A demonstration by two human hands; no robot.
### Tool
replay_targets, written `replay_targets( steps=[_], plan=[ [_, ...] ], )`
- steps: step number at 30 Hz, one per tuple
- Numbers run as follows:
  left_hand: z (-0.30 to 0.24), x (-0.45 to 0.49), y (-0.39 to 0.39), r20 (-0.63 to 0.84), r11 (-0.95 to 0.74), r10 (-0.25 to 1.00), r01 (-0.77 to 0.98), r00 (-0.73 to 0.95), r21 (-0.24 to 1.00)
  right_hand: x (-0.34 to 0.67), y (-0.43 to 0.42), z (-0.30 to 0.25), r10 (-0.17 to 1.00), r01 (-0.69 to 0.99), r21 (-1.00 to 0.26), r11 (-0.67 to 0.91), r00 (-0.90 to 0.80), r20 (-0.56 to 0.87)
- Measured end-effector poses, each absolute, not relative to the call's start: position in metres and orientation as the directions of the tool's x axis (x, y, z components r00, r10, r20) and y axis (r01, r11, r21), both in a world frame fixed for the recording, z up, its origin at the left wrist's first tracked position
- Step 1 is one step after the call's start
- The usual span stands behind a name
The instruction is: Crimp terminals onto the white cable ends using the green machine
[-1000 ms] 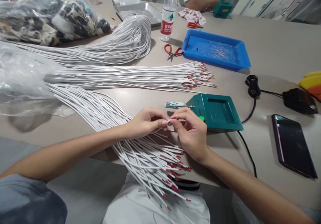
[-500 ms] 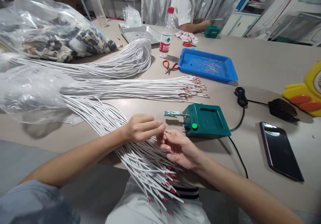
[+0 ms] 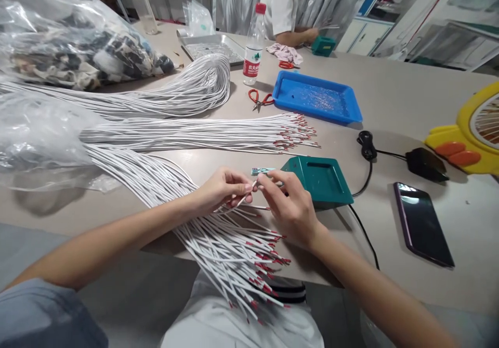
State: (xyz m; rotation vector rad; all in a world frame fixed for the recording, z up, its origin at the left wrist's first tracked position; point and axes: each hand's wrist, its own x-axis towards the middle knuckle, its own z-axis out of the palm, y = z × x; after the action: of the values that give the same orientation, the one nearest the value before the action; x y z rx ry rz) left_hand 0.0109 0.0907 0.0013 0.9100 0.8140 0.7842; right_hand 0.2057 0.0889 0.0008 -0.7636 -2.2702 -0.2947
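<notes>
My left hand (image 3: 222,192) is closed on a white cable (image 3: 242,201), pinching it close to its end between thumb and fingers. My right hand (image 3: 291,207), back upward, pinches at the tip of that same cable; the fingertips hide what exactly is between them. Below both hands a loose bundle of white cables (image 3: 218,244) with red ends hangs over the table edge onto my lap. Just beyond my right hand sits a green box-shaped device (image 3: 325,176), with a light-blue clip (image 3: 260,171) projecting from its left side, partly covered by my fingers.
A second cable bundle (image 3: 195,132) and a looped one (image 3: 210,85) lie farther back. Around them are red-handled cutters (image 3: 258,100), a blue tray (image 3: 319,98), a bottle (image 3: 253,51), a phone (image 3: 423,223), a black adapter (image 3: 427,163) and a yellow fan (image 3: 468,129). Across the table a person (image 3: 284,12) works.
My right hand has turned from palm up to back up and risen toward the clip. My left hand has shifted slightly upward, and the cable between the hands now shows. The view has shifted slightly.
</notes>
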Motion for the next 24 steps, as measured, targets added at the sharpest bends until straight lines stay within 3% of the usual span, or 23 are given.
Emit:
replay_targets(
  steps=[4,9,24],
  plan=[
    [-0.001,0.009,0.091,-0.309,0.483,0.784,-0.218,0.539,0.848,0.205,0.088,-0.002,0.381,0.575,0.057,0.816,-0.61,0.694],
    [-0.007,0.008,0.092,-0.302,0.513,0.717,-0.182,0.629,0.839,0.206,0.088,-0.004,0.339,0.528,0.038,0.849,-0.598,0.726],
    [-0.009,0.009,0.095,-0.245,0.49,0.72,-0.225,0.649,0.842,0.203,0.088,-0.004,0.352,0.526,0.022,0.85,-0.6,0.718]
  ],
)
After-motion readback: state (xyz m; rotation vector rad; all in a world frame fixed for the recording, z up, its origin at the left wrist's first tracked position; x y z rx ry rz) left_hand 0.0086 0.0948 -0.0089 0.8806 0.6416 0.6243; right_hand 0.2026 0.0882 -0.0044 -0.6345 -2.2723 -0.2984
